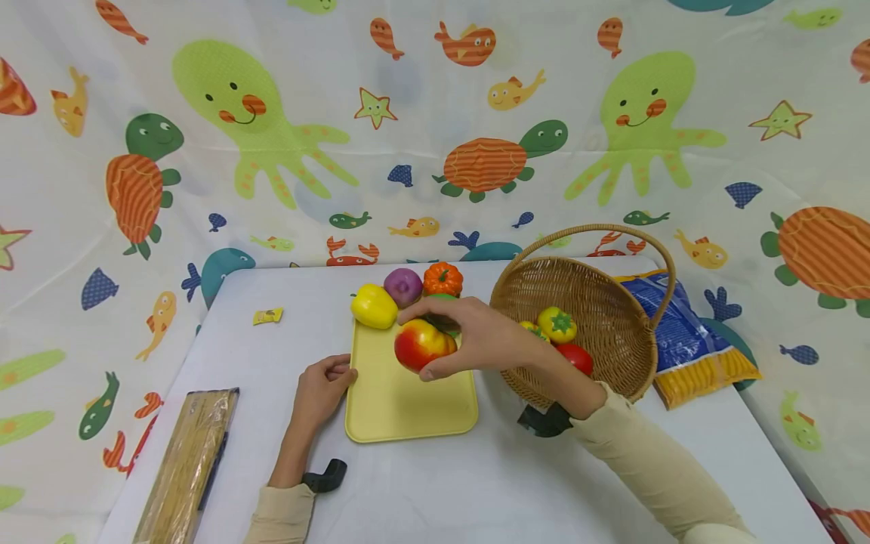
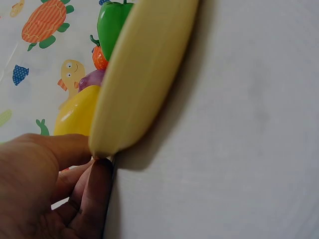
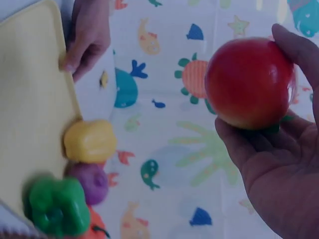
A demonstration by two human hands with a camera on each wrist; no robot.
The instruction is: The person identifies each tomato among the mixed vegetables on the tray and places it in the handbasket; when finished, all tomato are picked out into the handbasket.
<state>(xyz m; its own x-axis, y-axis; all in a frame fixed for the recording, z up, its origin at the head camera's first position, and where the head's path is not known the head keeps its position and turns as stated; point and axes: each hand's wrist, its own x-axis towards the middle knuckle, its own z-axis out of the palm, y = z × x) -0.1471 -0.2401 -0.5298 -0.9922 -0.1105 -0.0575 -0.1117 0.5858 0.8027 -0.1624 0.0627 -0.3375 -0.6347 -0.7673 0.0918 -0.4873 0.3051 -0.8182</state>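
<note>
My right hand [image 1: 479,336] holds a red-and-yellow peach [image 1: 421,346] above the pale yellow tray [image 1: 411,415], thumb and fingers around its sides. In the right wrist view the red side of the peach [image 3: 249,82] shows, apart from the tray. My left hand [image 1: 325,389] pinches the tray's left edge, seen close in the left wrist view with the tray's underside [image 2: 144,74]. Along the tray's far end sit a yellow bell pepper [image 1: 374,306], a purple onion [image 1: 404,287], a small orange pumpkin [image 1: 443,279] and a green bell pepper [image 3: 59,205], mostly hidden in the head view.
Right of the tray, a tilted wicker basket [image 1: 615,332] with a tall handle holds yellow fruits with green tops [image 1: 557,325] and a red one [image 1: 576,359]. Beside it lies a blue-and-yellow packet [image 1: 693,340]. A small yellow packet [image 1: 268,316] and a wrapped brown bundle [image 1: 186,461] lie left.
</note>
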